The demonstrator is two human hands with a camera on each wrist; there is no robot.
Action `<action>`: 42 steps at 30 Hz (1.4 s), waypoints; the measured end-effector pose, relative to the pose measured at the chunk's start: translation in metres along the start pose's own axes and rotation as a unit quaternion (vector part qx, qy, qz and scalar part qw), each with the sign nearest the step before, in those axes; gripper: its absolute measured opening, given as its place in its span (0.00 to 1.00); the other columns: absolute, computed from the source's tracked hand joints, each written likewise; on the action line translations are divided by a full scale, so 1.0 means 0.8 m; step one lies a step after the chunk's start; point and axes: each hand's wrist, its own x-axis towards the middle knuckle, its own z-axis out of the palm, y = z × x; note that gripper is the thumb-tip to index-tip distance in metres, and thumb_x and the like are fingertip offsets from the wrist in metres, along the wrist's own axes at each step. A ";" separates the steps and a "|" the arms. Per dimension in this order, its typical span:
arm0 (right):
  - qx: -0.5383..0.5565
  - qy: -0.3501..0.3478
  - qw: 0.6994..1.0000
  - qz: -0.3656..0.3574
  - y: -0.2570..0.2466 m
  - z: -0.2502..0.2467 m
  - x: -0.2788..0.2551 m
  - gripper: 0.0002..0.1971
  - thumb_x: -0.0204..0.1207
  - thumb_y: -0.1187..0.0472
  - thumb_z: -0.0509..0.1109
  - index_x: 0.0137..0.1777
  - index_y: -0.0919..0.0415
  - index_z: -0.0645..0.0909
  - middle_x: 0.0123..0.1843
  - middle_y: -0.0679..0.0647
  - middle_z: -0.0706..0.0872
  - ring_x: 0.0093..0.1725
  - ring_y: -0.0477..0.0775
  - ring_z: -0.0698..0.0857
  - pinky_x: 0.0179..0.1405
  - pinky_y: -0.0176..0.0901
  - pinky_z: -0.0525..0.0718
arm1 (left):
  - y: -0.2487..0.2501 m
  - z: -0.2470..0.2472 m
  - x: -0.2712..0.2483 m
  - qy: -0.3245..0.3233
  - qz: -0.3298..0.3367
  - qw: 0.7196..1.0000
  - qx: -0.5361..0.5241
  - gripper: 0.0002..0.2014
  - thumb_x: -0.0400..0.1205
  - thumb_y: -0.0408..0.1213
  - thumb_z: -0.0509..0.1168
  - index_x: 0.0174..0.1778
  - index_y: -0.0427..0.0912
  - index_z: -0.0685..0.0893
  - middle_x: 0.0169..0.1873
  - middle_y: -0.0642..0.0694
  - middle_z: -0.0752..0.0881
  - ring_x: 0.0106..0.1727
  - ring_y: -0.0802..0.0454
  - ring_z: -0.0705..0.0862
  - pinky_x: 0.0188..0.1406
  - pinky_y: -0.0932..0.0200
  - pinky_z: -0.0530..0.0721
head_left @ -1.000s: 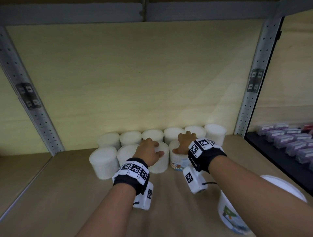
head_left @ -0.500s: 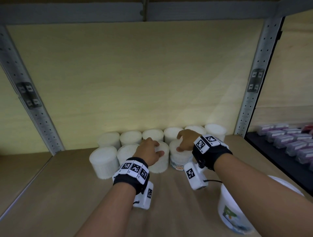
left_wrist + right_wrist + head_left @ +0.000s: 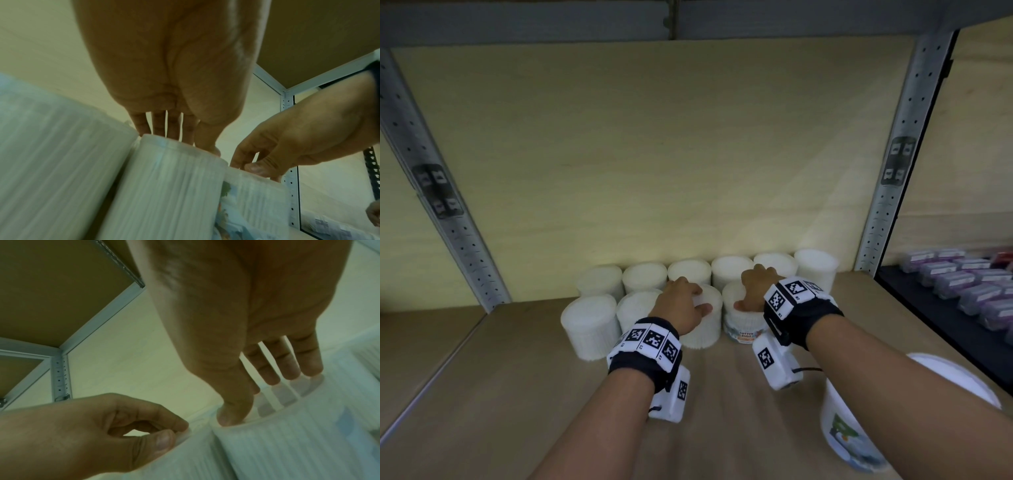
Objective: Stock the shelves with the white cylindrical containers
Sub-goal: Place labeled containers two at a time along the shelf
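Nearest the camera, at the lower right of the head view, stands one white plastic bucket with a printed label (image 3: 849, 431) on the pale wooden shelf board (image 3: 517, 394), partly hidden by the right forearm. Both wrists carry black straps with square coded markers and a white camera block beneath. Farther in, the left hand (image 3: 681, 308) rests on top of a white ribbed cylindrical container (image 3: 703, 334), fingers curled over its lid and thumb at the rim; in the left wrist view its fingertips (image 3: 141, 128) reach down behind the far edge of the lid. Just beside it, touching, is a white cylindrical container with an orange "cotton buds" label (image 3: 743, 330), and the right hand (image 3: 755, 291) grips it from above, thumb on the near rim and fingers bent over the far side. These two belong to a front row of four containers standing upright and packed side by side. Behind them a back row of six such containers lines the yellowish back panel (image 3: 654, 154), making ten in all. Two grey perforated uprights frame the bay
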 end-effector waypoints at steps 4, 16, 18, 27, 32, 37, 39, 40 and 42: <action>0.002 -0.039 0.998 -0.041 0.004 -0.008 0.000 0.25 0.77 0.57 0.69 0.72 0.64 0.72 0.71 0.61 0.74 0.68 0.62 0.78 0.63 0.49 0.79 | 0.003 -0.002 -0.003 -0.004 0.009 1.000 0.014 0.24 0.80 0.47 0.67 0.70 0.40 0.77 0.66 0.42 0.76 0.71 0.45 0.72 0.72 0.49 0.71; 0.018 -0.062 0.994 -0.084 0.012 -0.014 0.000 0.31 0.76 0.59 0.71 0.79 0.62 0.67 0.75 0.59 0.73 0.71 0.58 0.77 0.66 0.44 0.76 | 0.008 -0.007 -0.006 -0.018 -0.002 1.000 0.013 0.25 0.79 0.48 0.68 0.70 0.41 0.77 0.67 0.44 0.77 0.72 0.46 0.73 0.73 0.51 0.72; 0.019 -0.060 0.994 -0.085 0.012 -0.016 -0.001 0.32 0.76 0.58 0.71 0.79 0.62 0.66 0.75 0.59 0.73 0.72 0.58 0.76 0.66 0.44 0.76 | 0.011 -0.012 -0.007 -0.033 0.008 0.999 0.024 0.24 0.80 0.46 0.67 0.71 0.41 0.76 0.68 0.43 0.76 0.72 0.46 0.72 0.73 0.53 0.71; 0.001 -0.061 0.995 -0.078 0.005 -0.019 -0.003 0.26 0.77 0.61 0.71 0.73 0.70 0.73 0.72 0.64 0.79 0.70 0.61 0.79 0.68 0.48 0.79 | 0.024 -0.042 -0.005 -0.156 0.057 0.984 0.059 0.25 0.81 0.26 0.60 0.75 0.46 0.72 0.77 0.47 0.70 0.77 0.48 0.70 0.73 0.60 0.69; 0.004 -0.075 0.995 -0.073 0.006 -0.023 -0.003 0.28 0.78 0.58 0.70 0.76 0.67 0.70 0.75 0.60 0.76 0.73 0.58 0.77 0.68 0.44 0.76 | 0.027 -0.030 -0.007 -0.023 0.028 0.998 0.041 0.20 0.82 0.38 0.63 0.71 0.42 0.75 0.70 0.42 0.72 0.73 0.43 0.69 0.73 0.51 0.71; 0.014 -0.070 0.995 -0.066 0.003 -0.024 -0.004 0.29 0.78 0.58 0.71 0.77 0.66 0.69 0.75 0.60 0.75 0.74 0.57 0.76 0.69 0.42 0.75 | 0.030 -0.010 -0.012 -0.007 -0.020 0.987 0.158 0.27 0.81 0.56 0.61 0.68 0.40 0.74 0.68 0.40 0.72 0.72 0.41 0.68 0.69 0.45 0.73; 0.006 -0.072 0.995 -0.065 0.003 -0.024 -0.005 0.27 0.78 0.59 0.71 0.75 0.68 0.72 0.74 0.61 0.77 0.72 0.58 0.78 0.68 0.43 0.77 | 0.029 -0.009 -0.011 -0.004 -0.014 0.987 0.158 0.27 0.81 0.56 0.60 0.69 0.39 0.74 0.68 0.40 0.72 0.72 0.42 0.68 0.69 0.46 0.72; 0.004 -0.073 0.995 -0.064 0.002 -0.024 -0.004 0.27 0.78 0.59 0.71 0.74 0.69 0.73 0.73 0.62 0.78 0.71 0.59 0.79 0.68 0.44 0.78 | 0.029 -0.009 -0.010 -0.005 -0.012 0.988 0.156 0.27 0.81 0.56 0.60 0.69 0.40 0.74 0.68 0.40 0.71 0.72 0.42 0.68 0.69 0.47 0.72; 0.005 -0.075 0.995 -0.064 0.003 -0.025 -0.005 0.27 0.78 0.59 0.71 0.74 0.70 0.74 0.73 0.63 0.79 0.71 0.59 0.79 0.68 0.45 0.78 | 0.028 -0.011 -0.010 -0.009 -0.009 0.989 0.150 0.27 0.81 0.55 0.61 0.69 0.40 0.74 0.69 0.41 0.71 0.72 0.43 0.68 0.69 0.48 0.72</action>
